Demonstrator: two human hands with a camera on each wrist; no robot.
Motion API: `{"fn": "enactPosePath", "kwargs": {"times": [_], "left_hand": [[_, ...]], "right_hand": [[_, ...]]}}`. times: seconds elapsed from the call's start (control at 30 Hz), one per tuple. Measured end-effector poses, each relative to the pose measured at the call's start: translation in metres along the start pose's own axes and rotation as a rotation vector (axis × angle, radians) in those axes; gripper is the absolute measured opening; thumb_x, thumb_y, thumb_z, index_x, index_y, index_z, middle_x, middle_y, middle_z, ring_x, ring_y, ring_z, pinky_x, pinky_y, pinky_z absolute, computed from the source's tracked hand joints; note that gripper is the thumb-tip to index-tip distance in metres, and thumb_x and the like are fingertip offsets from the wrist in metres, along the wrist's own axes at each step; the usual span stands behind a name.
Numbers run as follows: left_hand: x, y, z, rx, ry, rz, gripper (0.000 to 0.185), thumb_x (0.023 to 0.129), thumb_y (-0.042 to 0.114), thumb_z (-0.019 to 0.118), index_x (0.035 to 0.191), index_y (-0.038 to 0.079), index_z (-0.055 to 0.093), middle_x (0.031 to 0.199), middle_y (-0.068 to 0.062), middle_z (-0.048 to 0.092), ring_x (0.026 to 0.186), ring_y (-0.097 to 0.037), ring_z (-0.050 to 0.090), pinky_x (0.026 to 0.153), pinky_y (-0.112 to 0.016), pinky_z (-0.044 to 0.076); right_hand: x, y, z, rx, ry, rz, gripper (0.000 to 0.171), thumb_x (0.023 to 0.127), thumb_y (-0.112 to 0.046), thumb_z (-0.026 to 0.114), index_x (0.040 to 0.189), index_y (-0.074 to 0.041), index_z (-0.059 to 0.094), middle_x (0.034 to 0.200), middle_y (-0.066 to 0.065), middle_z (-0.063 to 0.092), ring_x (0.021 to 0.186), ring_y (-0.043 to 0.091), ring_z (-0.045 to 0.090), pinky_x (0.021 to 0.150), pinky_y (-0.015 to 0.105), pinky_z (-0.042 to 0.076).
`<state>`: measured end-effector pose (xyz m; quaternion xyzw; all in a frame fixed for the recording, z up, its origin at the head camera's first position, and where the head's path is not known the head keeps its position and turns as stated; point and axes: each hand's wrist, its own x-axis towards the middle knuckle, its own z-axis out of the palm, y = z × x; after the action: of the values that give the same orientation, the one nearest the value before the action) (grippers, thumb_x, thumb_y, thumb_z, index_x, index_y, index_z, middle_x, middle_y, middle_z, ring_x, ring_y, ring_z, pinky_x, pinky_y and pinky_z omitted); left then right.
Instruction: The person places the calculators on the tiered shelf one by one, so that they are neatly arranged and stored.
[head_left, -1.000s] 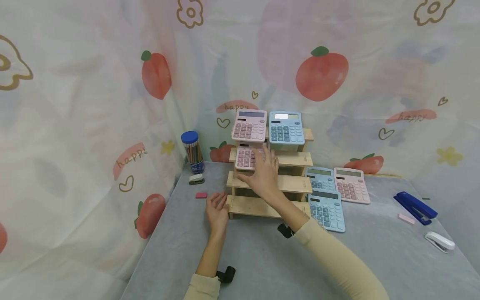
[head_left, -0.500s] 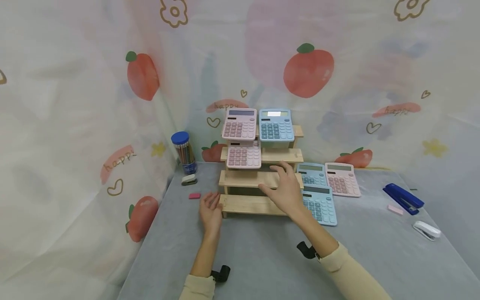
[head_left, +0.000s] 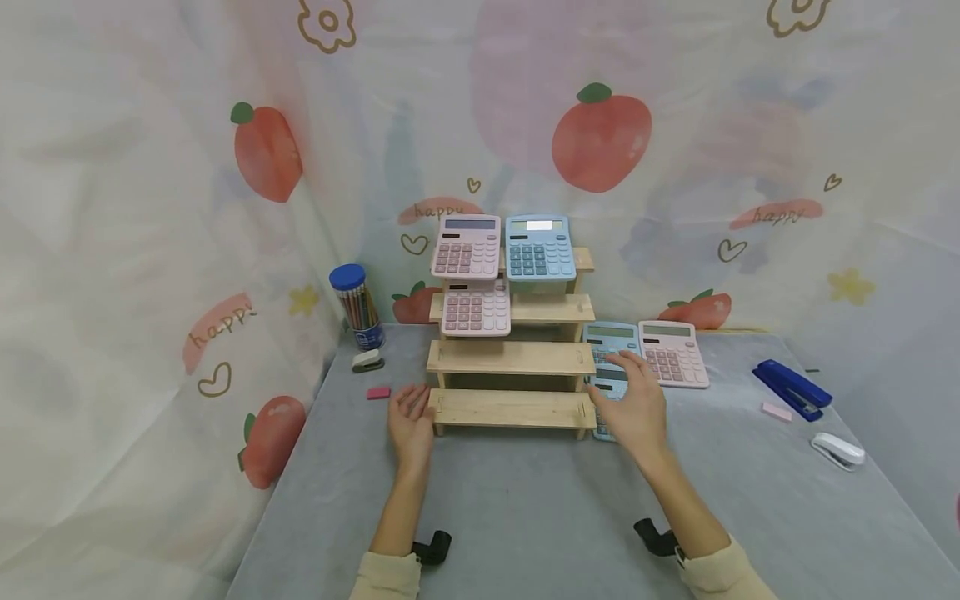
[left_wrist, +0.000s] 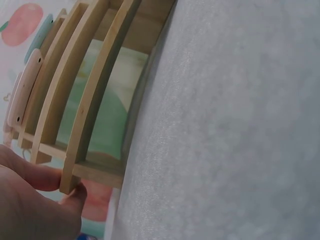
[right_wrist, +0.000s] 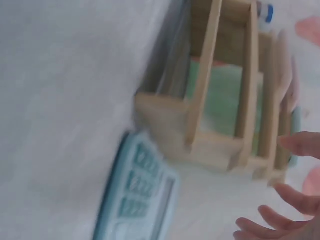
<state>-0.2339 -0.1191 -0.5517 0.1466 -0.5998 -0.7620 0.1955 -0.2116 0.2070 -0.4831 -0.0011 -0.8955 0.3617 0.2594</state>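
The left hand [head_left: 410,419] rests with relaxed fingers against the left end of the wooden stepped rack [head_left: 510,357], gripping nothing. The right hand [head_left: 633,404] hovers with fingers spread above a blue calculator [head_left: 604,377] lying on the grey worktop [head_left: 540,508] just right of the rack. Beyond that hand lie another blue calculator and a pink calculator [head_left: 672,352]. Past both hands, the rack's upper steps carry three calculators.

The word "happy" stands three times on the printed curtain [head_left: 150,167]: once above the pink calculator [head_left: 467,247] at the top of the shelf [head_left: 510,357], once at the right, and once at the left, tilted. Key marks on the calculators and the label on the pencil tube [head_left: 358,307] are too small to read.
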Motion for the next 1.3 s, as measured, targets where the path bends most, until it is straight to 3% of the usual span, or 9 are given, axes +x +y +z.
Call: {"fn": "enactPosePath", "kwargs": {"times": [0.2, 0.3, 0.47, 0.73, 0.97, 1.3], "left_hand": [[0.0, 0.002, 0.0, 0.0, -0.011, -0.007, 0.057, 0.09, -0.025, 0.054, 0.144, -0.009, 0.042, 0.144, -0.032, 0.055, 0.136, -0.043, 0.055, 0.109, -0.048, 0.05], [-0.001, 0.003, -0.001, -0.001, -0.011, -0.003, 0.057, 0.09, -0.025, 0.054, 0.144, -0.009, 0.042, 0.144, -0.032, 0.055, 0.136, -0.043, 0.055, 0.108, -0.046, 0.051], [-0.003, 0.002, -0.001, -0.014, -0.007, 0.001, 0.056, 0.089, -0.026, 0.053, 0.142, -0.01, 0.042, 0.142, -0.031, 0.057, 0.134, -0.041, 0.057, 0.106, -0.041, 0.053], [-0.002, 0.0, -0.001, -0.009, 0.001, 0.005, 0.055, 0.089, -0.026, 0.053, 0.141, -0.011, 0.042, 0.141, -0.031, 0.057, 0.134, -0.041, 0.058, 0.106, -0.042, 0.053], [0.0, 0.002, -0.001, -0.004, -0.005, 0.003, 0.057, 0.09, -0.025, 0.054, 0.143, -0.011, 0.04, 0.143, -0.034, 0.055, 0.135, -0.044, 0.056, 0.108, -0.047, 0.051], [0.001, 0.0, -0.002, 0.004, 0.0, -0.005, 0.056, 0.089, -0.026, 0.054, 0.142, -0.01, 0.041, 0.142, -0.03, 0.058, 0.133, -0.041, 0.058, 0.107, -0.046, 0.052]], "right_hand": [[-0.007, 0.027, -0.009, -0.084, -0.134, 0.147, 0.074, 0.083, -0.019, 0.085, 0.143, 0.008, 0.051, 0.155, 0.036, 0.035, 0.137, 0.06, 0.041, 0.107, 0.074, 0.04], [-0.011, 0.04, -0.007, -0.14, -0.233, 0.199, 0.091, 0.081, -0.025, 0.088, 0.149, 0.012, 0.039, 0.156, 0.043, 0.024, 0.135, 0.065, 0.038, 0.105, 0.075, 0.04], [-0.018, 0.061, 0.004, -0.198, -0.315, 0.256, 0.111, 0.075, -0.034, 0.092, 0.153, 0.013, 0.029, 0.154, 0.046, 0.019, 0.129, 0.067, 0.041, 0.101, 0.074, 0.043], [-0.015, 0.068, 0.014, -0.212, -0.325, 0.261, 0.125, 0.069, -0.031, 0.097, 0.157, 0.011, 0.019, 0.155, 0.047, 0.016, 0.126, 0.07, 0.042, 0.098, 0.075, 0.045], [-0.014, 0.064, 0.023, -0.252, -0.361, 0.339, 0.13, 0.068, -0.032, 0.098, 0.161, 0.005, 0.015, 0.159, 0.044, 0.009, 0.126, 0.071, 0.039, 0.096, 0.077, 0.043], [-0.014, 0.058, 0.016, -0.249, -0.284, 0.317, 0.14, 0.058, -0.028, 0.102, 0.161, 0.004, 0.014, 0.152, 0.046, 0.02, 0.113, 0.073, 0.047, 0.086, 0.081, 0.044]]}}
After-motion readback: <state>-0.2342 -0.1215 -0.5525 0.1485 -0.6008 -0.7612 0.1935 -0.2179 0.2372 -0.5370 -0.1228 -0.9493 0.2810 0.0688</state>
